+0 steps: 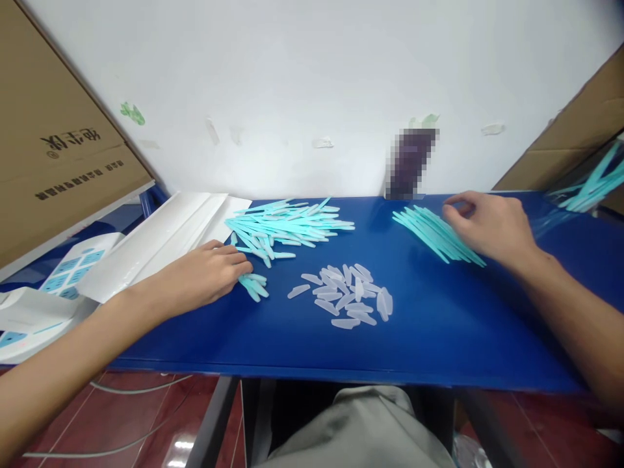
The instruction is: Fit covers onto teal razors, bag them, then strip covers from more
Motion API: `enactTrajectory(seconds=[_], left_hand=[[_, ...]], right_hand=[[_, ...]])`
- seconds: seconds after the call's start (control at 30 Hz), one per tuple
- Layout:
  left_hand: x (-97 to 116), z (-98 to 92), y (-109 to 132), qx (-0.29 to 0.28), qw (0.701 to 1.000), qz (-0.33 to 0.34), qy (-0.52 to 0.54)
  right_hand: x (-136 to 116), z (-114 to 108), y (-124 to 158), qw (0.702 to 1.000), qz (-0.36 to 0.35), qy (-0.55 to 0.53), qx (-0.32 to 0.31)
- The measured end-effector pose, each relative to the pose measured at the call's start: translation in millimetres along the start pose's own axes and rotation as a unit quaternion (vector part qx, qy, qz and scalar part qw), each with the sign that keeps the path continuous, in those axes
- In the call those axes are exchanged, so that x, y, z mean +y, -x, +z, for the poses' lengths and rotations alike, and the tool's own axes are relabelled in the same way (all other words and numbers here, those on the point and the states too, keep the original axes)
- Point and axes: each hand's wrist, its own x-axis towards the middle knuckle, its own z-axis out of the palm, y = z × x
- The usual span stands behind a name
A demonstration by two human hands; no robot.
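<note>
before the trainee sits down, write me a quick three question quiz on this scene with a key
1. Fill in: the translucent pieces lie on a ____ table.
2. True or false: the left hand is at a small bunch of turquoise sticks.
3. Which lies nearest the right hand?
a) the translucent pieces
b) the lined-up turquoise bundle
c) the large turquoise pile

Key: 1. blue; 2. true; 3. b
</note>
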Motion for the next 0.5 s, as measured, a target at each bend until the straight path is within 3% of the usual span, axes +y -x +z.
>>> enactTrajectory(seconds=[0.1, 0.23, 0.5], left_hand=[[2.3, -9.8, -13.0, -0.065, 0.997, 0.037, -0.005], [4.0, -19.7, -28.9, -0.122, 0.992, 0.035, 0.008], [0.5, -18.5, -35.9, -0.124, 0.99, 0.053, 0.028]], right_hand=[[-2.0, 2.1, 1.4, 0.998, -0.031, -0.038, 0.026], [-3.1, 5.4, 4.0, 0.994, -0.068, -0.073, 0.042], [-8.0, 8.5, 8.8, 0.987, -0.106, -0.103, 0.062]])
